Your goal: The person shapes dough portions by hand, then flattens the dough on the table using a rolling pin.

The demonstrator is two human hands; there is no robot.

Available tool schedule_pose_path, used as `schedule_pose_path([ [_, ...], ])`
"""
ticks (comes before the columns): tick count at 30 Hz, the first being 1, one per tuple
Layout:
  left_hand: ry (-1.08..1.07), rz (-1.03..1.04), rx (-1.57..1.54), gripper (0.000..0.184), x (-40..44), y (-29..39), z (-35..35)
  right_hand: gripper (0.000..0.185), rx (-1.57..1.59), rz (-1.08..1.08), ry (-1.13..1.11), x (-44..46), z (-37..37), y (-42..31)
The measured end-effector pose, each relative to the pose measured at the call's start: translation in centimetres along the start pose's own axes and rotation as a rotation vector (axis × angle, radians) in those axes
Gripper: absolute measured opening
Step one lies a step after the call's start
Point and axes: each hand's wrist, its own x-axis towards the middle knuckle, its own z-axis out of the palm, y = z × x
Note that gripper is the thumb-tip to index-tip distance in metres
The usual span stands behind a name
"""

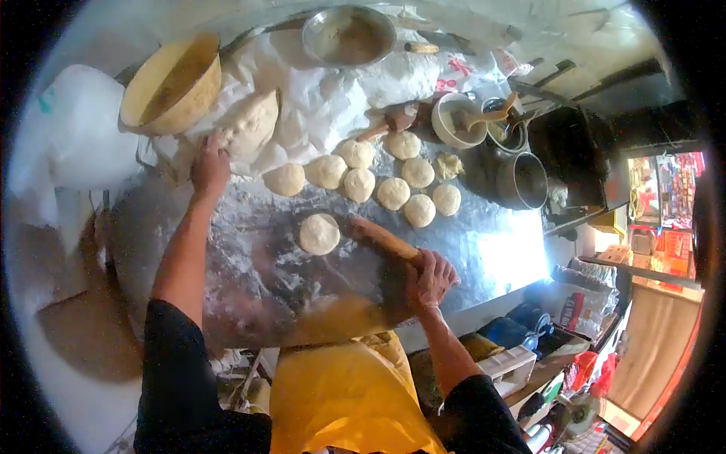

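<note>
My right hand (431, 281) is wrapped round one end of a wooden rolling pin (386, 240), which slants across the floury dark worktop (265, 265). Just left of the pin's far end lies a round, flattened piece of dough (319, 234). My left hand (211, 162) reaches to the lower left edge of a large pale lump (253, 127), apparently dough, resting on white sheeting. Its fingers look drawn together, and whatever they pinch is hidden. Beyond the single piece sit several dough rounds (359, 184) in loose rows, with a smaller ragged scrap of dough (449, 166) beside them.
A yellow bowl (170, 87) stands at the back left, a metal bowl (349, 38) at the back. Toward the right are a white bowl (459, 121) with a wooden-handled tool and a metal pot (522, 181). White sheeting (318, 98) covers the worktop's rear.
</note>
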Motion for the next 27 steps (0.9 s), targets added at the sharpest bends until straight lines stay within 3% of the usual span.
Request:
schedule_pose_path([
  [3,-0.158,-0.078,-0.018,0.062,-2.2,2.0,-0.4,0.041,-0.009,0.009,-0.026,0.1,-0.3,-0.1],
  [4,0.067,0.039,0.049,0.066,-4.8,3.2,-0.4,0.042,-0.012,0.02,-0.002,0.1,0.0,0.1],
  [6,0.201,0.178,0.105,0.063,-11.6,7.1,-0.9,0.043,-0.004,0.036,0.023,0.2,0.1,0.5],
  [7,-0.017,0.189,-0.166,0.076,-14.8,9.1,-1.6,0.046,0.012,0.048,-0.007,0.4,0.0,0.6],
  [8,0.021,0.294,-0.15,0.066,-17.9,11.4,-0.9,0.048,0.028,0.053,-0.044,0.3,-0.2,0.6],
  [9,-0.045,0.345,-0.035,0.072,-20.2,14.1,-2.8,0.048,0.039,0.043,-0.054,0.1,-0.3,0.6],
  [10,-0.27,0.188,-0.1,0.083,-22.1,16.0,-4.7,0.05,0.043,0.054,-0.065,0.3,-0.3,0.6],
  [11,-0.188,0.104,-0.145,0.085,-24.1,16.0,-4.6,0.051,0.046,0.065,-0.072,0.6,-0.3,0.6],
  [13,-0.098,-0.295,-0.24,0.083,-29.0,11.2,-0.9,0.052,0.044,0.056,-0.095,0.7,-0.3,0.8],
  [15,-0.075,-0.403,0.156,0.082,-29.7,6.4,-4.4,0.049,0.078,0.04,-0.075,0.5,-0.3,1.0],
  [16,-0.073,-0.395,0.159,0.082,-28.4,7.3,-5.2,0.049,0.083,0.047,-0.071,0.6,-0.4,0.9],
  [19,-0.37,-0.489,0.054,0.073,-21.7,11.0,-5.1,0.045,0.082,0.036,-0.048,0.6,-0.7,0.4],
  [21,-0.228,0.074,-0.084,0.072,-21.3,7.3,3.9,0.039,0.08,0.002,-0.026,0.9,-1.4,0.1],
  [23,-0.066,0.092,-0.679,0.077,-19.3,16.9,1.5,0.039,0.074,0.038,0.023,0.0,-0.9,0.3],
  [25,-0.144,0.162,-0.556,0.08,-20.4,19.3,0.2,0.038,0.072,0.076,0.079,-1.3,0.7,0.1],
  [26,-0.213,0.25,-0.352,0.072,-21.4,18.6,1.0,0.039,0.048,0.148,0.114,-2.7,1.6,-0.3],
  [27,-0.222,0.275,-0.379,0.072,-22.0,17.2,2.0,0.04,0.015,0.23,0.154,-3.7,2.1,-0.9],
])
